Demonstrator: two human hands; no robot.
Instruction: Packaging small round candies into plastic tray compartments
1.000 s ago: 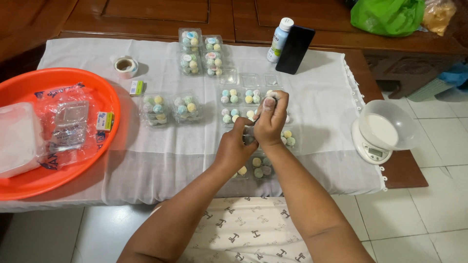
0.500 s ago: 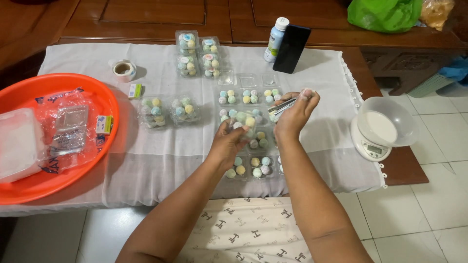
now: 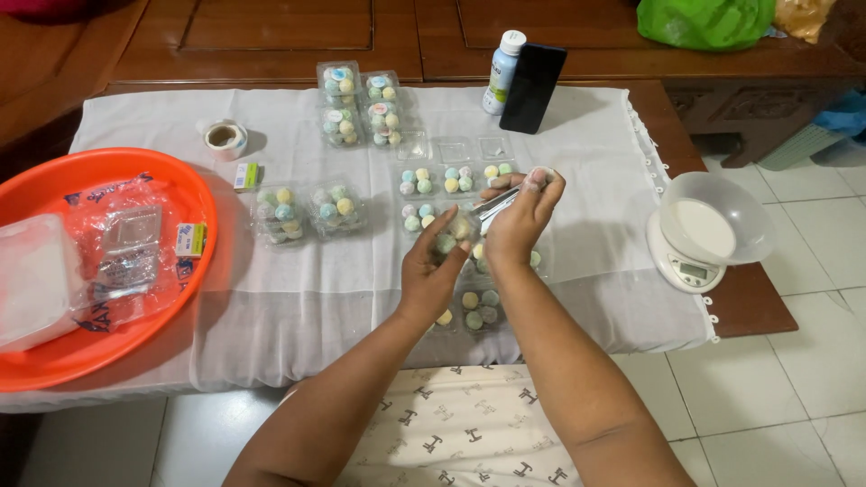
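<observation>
Packing small pastel balls into clear boxes on the cloth-covered table [image 3: 577, 271].

Left hand [image 3: 431, 271] curls shut around an open box [image 3: 454, 233] of balls; right hand [image 3: 521, 216] pinches a thin clear piece, probably its lid. Closing it would need careful edge alignment.

Both forearms are bare up to the picture's lower edge, with no sleeve, watch, bracelet or ring on them. The left hand [image 3: 431, 275] and the right hand [image 3: 521, 216] wear no gloves. Below the tabletop [image 3: 577, 271] edge, between the arms, there is pale cream cloth on the person's lap, printed with small dark marks.
</observation>
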